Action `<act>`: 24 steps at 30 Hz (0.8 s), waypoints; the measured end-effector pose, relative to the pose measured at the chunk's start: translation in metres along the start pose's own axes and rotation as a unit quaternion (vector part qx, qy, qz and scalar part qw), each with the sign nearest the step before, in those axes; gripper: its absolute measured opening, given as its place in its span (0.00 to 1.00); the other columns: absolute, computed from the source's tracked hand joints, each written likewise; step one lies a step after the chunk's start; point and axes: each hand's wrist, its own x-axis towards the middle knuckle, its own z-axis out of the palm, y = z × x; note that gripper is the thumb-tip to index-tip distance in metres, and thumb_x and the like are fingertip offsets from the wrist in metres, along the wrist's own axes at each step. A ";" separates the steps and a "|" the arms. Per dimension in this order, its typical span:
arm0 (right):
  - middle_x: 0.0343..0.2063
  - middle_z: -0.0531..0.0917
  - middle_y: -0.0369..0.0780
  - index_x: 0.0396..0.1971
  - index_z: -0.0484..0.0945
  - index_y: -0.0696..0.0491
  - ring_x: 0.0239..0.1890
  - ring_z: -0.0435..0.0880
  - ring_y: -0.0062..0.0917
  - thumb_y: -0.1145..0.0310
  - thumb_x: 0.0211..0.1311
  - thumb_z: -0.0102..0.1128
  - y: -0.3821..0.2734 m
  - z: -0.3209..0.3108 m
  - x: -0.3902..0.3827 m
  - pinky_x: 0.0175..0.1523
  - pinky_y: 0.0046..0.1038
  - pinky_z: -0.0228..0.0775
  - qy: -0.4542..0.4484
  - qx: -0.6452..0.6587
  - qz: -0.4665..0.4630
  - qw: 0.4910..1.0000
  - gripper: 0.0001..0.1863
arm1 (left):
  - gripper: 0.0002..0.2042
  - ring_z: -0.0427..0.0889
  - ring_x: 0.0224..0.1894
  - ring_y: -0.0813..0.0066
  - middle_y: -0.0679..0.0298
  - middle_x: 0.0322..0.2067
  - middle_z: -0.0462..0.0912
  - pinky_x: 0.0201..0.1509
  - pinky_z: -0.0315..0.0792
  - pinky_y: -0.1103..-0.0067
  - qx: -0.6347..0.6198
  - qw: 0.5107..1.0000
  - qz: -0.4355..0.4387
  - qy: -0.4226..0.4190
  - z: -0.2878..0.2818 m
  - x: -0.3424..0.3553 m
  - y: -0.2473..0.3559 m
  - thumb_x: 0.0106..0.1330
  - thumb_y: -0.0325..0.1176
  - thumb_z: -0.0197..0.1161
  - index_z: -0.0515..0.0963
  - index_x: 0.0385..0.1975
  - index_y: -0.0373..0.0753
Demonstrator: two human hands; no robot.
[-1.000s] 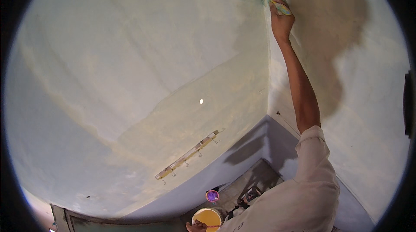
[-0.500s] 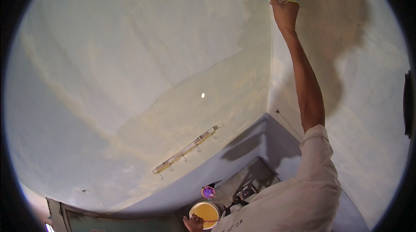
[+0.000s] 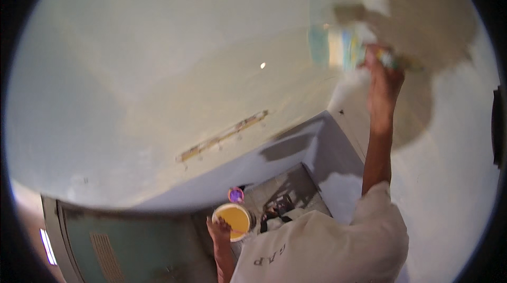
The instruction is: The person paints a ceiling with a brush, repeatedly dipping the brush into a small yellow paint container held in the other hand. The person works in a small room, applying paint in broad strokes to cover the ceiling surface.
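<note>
Brush [image 3: 346,49], upper right, seems light, soft-bristled, best held by its handle [image 3: 388,59], where the right hand [image 3: 384,72] wraps its fingers, while the left hand [image 3: 218,228] clasps a bucket [image 3: 249,219].

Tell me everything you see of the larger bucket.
The larger bucket is round and open-topped, with a pale, plastic-looking rim. Inside shows yellow-orange; liquid or lining, I cannot tell. It looks upright, low in the view, left of the shirt. The left hand grips at the left side of its opening, and a thin reddish strip, possibly a handle, runs from the hand across it.
</note>
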 end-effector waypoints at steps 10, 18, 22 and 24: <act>0.33 0.85 0.38 0.45 0.83 0.56 0.28 0.83 0.19 0.65 0.65 0.66 0.055 0.073 -0.292 0.34 0.22 0.77 -0.407 0.014 0.473 0.781 0.13 | 0.31 0.68 0.21 0.79 0.69 0.25 0.73 0.26 0.65 0.80 0.055 0.994 0.058 -0.077 0.060 -0.051 0.033 0.73 0.66 0.46 0.73 0.42 0.38; 0.27 0.86 0.47 0.39 0.84 0.57 0.30 0.87 0.34 0.67 0.62 0.62 0.086 0.165 -0.349 0.37 0.33 0.77 -0.699 -0.066 0.211 0.680 0.11 | 0.34 0.69 0.23 0.79 0.68 0.28 0.75 0.27 0.65 0.81 0.039 0.988 0.058 -0.140 0.107 -0.082 0.066 0.75 0.66 0.39 0.71 0.48 0.34; 0.28 0.85 0.52 0.35 0.83 0.59 0.32 0.86 0.45 0.68 0.59 0.61 0.109 0.190 -0.390 0.39 0.39 0.77 -0.725 -0.034 0.117 0.678 0.10 | 0.33 0.71 0.24 0.78 0.67 0.28 0.76 0.28 0.65 0.80 0.034 0.981 0.074 -0.179 0.122 -0.095 0.083 0.75 0.64 0.38 0.71 0.48 0.34; 0.29 0.84 0.45 0.39 0.81 0.57 0.30 0.83 0.35 0.68 0.60 0.61 0.133 0.200 -0.412 0.39 0.33 0.76 -0.732 0.051 0.171 0.657 0.10 | 0.33 0.71 0.25 0.78 0.67 0.29 0.76 0.29 0.65 0.80 0.037 0.979 0.077 -0.187 0.129 -0.101 0.089 0.75 0.65 0.38 0.72 0.47 0.34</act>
